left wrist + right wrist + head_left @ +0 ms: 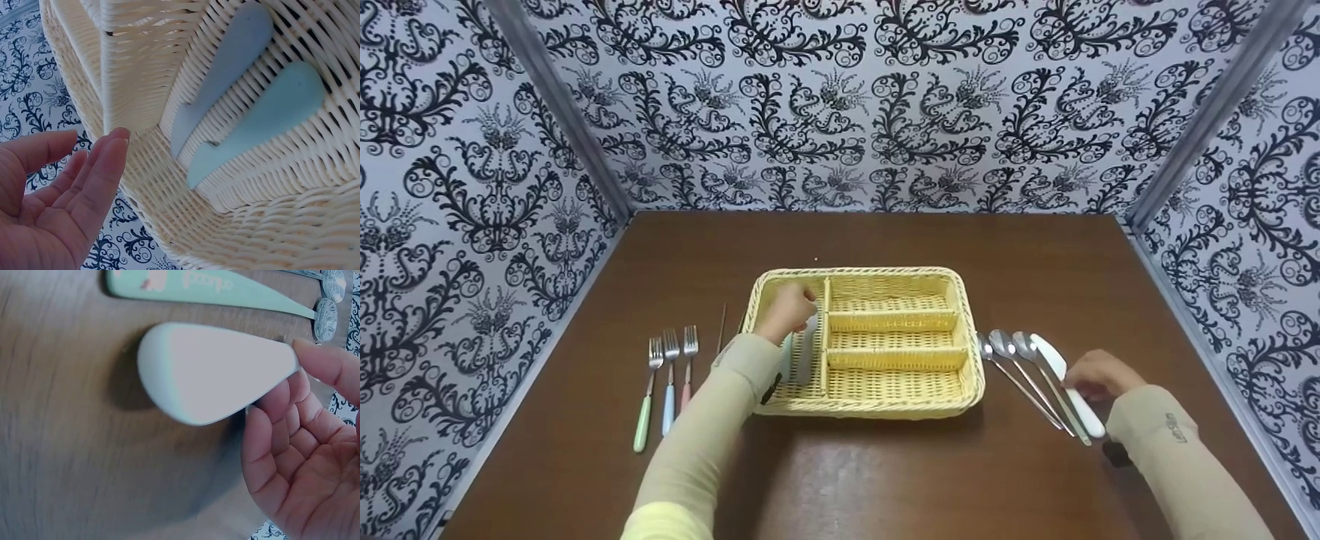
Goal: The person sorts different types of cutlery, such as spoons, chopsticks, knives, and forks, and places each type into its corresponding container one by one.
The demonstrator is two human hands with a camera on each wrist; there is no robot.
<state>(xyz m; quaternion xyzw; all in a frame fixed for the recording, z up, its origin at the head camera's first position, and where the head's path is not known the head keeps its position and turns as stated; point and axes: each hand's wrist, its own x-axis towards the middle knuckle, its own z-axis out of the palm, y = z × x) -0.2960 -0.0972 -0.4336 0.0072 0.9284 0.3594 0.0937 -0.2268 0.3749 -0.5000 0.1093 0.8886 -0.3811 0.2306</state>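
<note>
The left hand (786, 310) is over the long left slot of the yellow wicker basket (885, 405). Its fingers are straight and hold nothing. Two knives lie in that slot, one with a grey-blue handle (225, 73) and one with a light blue handle (259, 124).

The right hand (1099, 375) pinches the white handle (216, 371) of a spoon on the brown worktop (885, 480), right of the basket. Beside it lies a green handle (208, 287) with pale writing, too blurry to read. Three forks (667, 375) lie left of the basket.
</note>
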